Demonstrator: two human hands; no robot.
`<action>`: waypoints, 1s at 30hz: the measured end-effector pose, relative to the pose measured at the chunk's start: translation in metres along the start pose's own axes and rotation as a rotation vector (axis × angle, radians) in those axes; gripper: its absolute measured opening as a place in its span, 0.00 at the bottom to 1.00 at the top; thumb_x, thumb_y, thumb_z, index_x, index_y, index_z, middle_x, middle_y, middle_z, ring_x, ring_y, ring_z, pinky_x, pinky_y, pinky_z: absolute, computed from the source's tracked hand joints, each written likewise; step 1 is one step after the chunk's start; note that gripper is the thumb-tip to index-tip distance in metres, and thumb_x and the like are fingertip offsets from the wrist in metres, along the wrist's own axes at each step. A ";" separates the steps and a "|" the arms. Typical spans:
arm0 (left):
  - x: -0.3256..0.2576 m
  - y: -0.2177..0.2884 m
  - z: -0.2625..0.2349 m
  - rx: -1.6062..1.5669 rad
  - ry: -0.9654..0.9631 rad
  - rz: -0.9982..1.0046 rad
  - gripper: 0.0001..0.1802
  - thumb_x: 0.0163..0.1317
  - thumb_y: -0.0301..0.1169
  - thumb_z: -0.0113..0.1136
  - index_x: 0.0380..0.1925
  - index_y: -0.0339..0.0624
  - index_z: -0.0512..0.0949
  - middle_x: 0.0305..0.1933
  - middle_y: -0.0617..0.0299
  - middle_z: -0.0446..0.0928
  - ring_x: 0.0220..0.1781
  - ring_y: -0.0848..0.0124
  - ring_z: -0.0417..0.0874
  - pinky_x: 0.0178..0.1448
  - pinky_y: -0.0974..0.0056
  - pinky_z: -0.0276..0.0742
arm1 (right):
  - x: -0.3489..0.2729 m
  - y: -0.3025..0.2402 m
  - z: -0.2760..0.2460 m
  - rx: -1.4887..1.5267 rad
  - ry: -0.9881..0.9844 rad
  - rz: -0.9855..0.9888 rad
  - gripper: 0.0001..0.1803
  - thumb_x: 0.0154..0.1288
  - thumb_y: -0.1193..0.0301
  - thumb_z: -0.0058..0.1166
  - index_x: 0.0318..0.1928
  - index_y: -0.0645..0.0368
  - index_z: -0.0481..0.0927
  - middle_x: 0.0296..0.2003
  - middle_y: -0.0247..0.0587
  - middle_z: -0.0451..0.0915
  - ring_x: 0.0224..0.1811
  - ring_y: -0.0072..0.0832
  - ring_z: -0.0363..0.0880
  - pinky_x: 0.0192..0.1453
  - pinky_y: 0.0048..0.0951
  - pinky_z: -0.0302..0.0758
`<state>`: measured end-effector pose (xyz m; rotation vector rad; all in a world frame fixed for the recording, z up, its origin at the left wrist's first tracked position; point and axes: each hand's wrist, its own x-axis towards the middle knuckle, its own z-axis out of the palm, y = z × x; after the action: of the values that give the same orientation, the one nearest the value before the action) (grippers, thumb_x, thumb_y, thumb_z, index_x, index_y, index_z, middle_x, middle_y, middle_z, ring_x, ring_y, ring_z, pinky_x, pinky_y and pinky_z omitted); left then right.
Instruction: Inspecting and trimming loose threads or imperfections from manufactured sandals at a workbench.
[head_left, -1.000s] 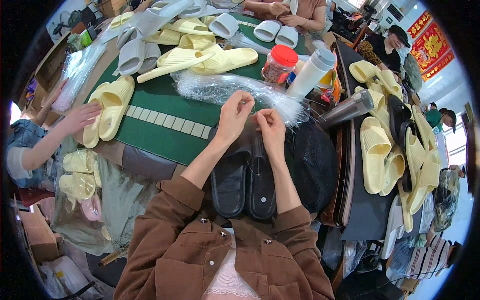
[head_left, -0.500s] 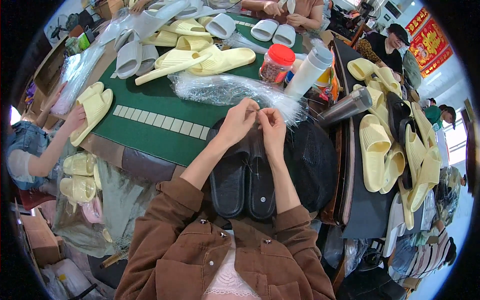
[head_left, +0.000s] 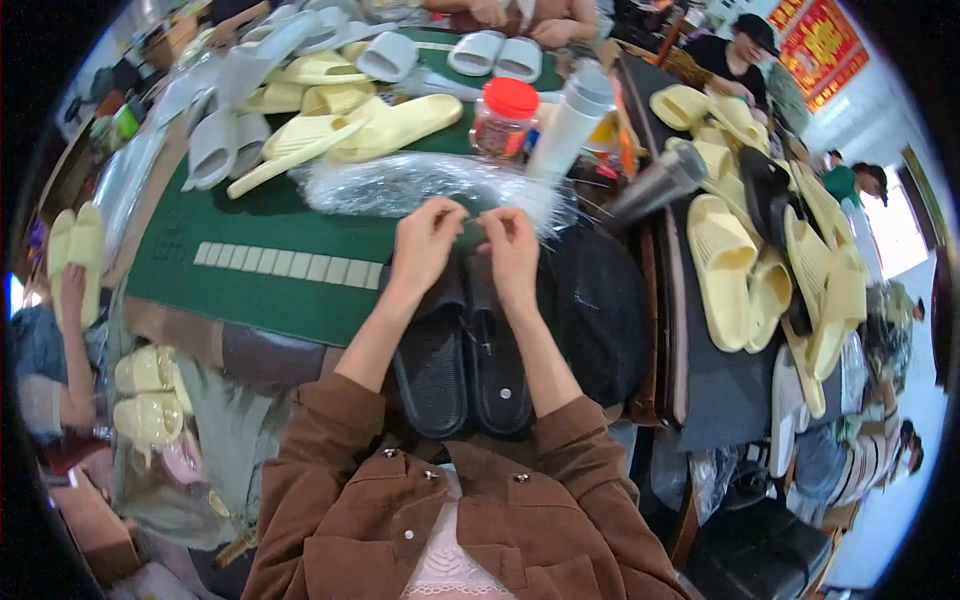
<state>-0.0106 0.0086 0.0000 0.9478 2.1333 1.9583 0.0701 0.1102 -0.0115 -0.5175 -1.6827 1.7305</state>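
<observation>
My left hand [head_left: 428, 247] and my right hand [head_left: 510, 255] are raised over the far end of a pair of black slippers, fingertips pinched and a small gap apart. Whatever they pinch is too fine to make out. Below them, the left black slipper [head_left: 431, 390] and the right black slipper [head_left: 502, 402] lie side by side, soles toward me. A small round pale sticker sits on the right one, and a thin clear strand shows near its strap. Just beyond my hands lies a bundle of clear plastic strands [head_left: 400, 190] on the green mat [head_left: 170, 270].
Cream slippers [head_left: 400, 128] and grey slippers [head_left: 388, 57] are heaped across the mat. A red-lidded jar [head_left: 503, 125], a white bottle [head_left: 570, 125] and a grey tumbler [head_left: 655, 188] stand ahead right. More cream slippers [head_left: 720, 270] cover the right-hand table. Co-workers sit left, opposite and right.
My fingertips have drawn slightly apart. The whole view has shifted, so things sit further left and higher. The co-worker at left has moved the held cream slippers further left.
</observation>
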 end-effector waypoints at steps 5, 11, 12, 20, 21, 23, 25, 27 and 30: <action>0.001 0.002 -0.007 -0.065 -0.072 -0.072 0.05 0.60 0.24 0.55 0.33 0.34 0.78 0.25 0.64 0.77 0.27 0.79 0.76 0.34 0.73 0.72 | 0.001 0.003 0.008 0.068 0.075 -0.063 0.08 0.67 0.70 0.50 0.37 0.63 0.74 0.31 0.36 0.78 0.30 0.19 0.74 0.29 0.20 0.75; -0.002 0.004 0.001 0.178 -0.334 -0.002 0.08 0.58 0.25 0.56 0.35 0.30 0.79 0.27 0.59 0.79 0.30 0.74 0.78 0.39 0.70 0.74 | 0.004 0.010 0.001 -0.035 0.020 -0.080 0.06 0.63 0.71 0.54 0.37 0.61 0.75 0.29 0.30 0.76 0.30 0.15 0.72 0.29 0.17 0.67; -0.002 0.002 0.000 0.179 -0.338 -0.001 0.08 0.58 0.25 0.56 0.35 0.30 0.79 0.27 0.59 0.79 0.30 0.74 0.78 0.39 0.70 0.74 | 0.003 0.009 0.002 -0.016 0.015 -0.070 0.06 0.64 0.72 0.54 0.36 0.61 0.75 0.29 0.30 0.76 0.30 0.14 0.72 0.29 0.17 0.67; 0.002 -0.001 -0.004 -0.011 -0.178 -0.086 0.08 0.62 0.28 0.55 0.36 0.33 0.79 0.28 0.65 0.78 0.31 0.78 0.76 0.38 0.72 0.72 | 0.001 0.002 0.005 0.145 0.077 -0.059 0.05 0.67 0.73 0.49 0.37 0.62 0.72 0.31 0.34 0.77 0.32 0.17 0.75 0.27 0.18 0.70; 0.002 -0.002 -0.004 -0.029 -0.197 -0.077 0.08 0.62 0.27 0.55 0.35 0.33 0.79 0.27 0.65 0.77 0.29 0.79 0.75 0.37 0.73 0.71 | 0.001 0.002 0.005 0.169 0.082 -0.054 0.04 0.67 0.73 0.48 0.38 0.61 0.71 0.32 0.33 0.76 0.32 0.16 0.75 0.28 0.18 0.70; 0.002 -0.004 -0.003 -0.024 -0.247 -0.085 0.07 0.61 0.26 0.55 0.35 0.33 0.79 0.26 0.65 0.77 0.28 0.78 0.75 0.36 0.73 0.71 | 0.001 0.002 0.005 0.184 0.081 -0.080 0.04 0.67 0.73 0.48 0.38 0.61 0.71 0.32 0.33 0.76 0.32 0.16 0.75 0.28 0.17 0.70; 0.002 -0.003 -0.001 -0.023 -0.301 -0.091 0.07 0.60 0.24 0.54 0.34 0.32 0.79 0.26 0.64 0.77 0.28 0.78 0.76 0.35 0.72 0.72 | 0.001 0.002 0.003 0.203 0.077 -0.119 0.04 0.67 0.73 0.48 0.38 0.60 0.71 0.31 0.31 0.75 0.32 0.15 0.72 0.30 0.17 0.69; 0.002 -0.001 -0.002 0.029 -0.358 -0.079 0.07 0.60 0.24 0.54 0.34 0.32 0.78 0.26 0.64 0.76 0.27 0.78 0.76 0.34 0.72 0.72 | 0.002 0.003 0.002 0.232 0.102 -0.139 0.04 0.67 0.72 0.49 0.38 0.60 0.71 0.32 0.31 0.75 0.32 0.15 0.72 0.30 0.16 0.69; 0.003 -0.004 -0.002 0.038 -0.395 -0.082 0.06 0.60 0.23 0.54 0.34 0.32 0.78 0.26 0.65 0.76 0.27 0.78 0.75 0.33 0.73 0.71 | 0.003 0.003 0.000 0.281 0.128 -0.169 0.05 0.67 0.73 0.49 0.40 0.61 0.71 0.32 0.31 0.74 0.32 0.15 0.71 0.31 0.16 0.68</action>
<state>-0.0155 0.0090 -0.0027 1.1235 1.9545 1.5425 0.0674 0.1122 -0.0142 -0.3384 -1.3273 1.7336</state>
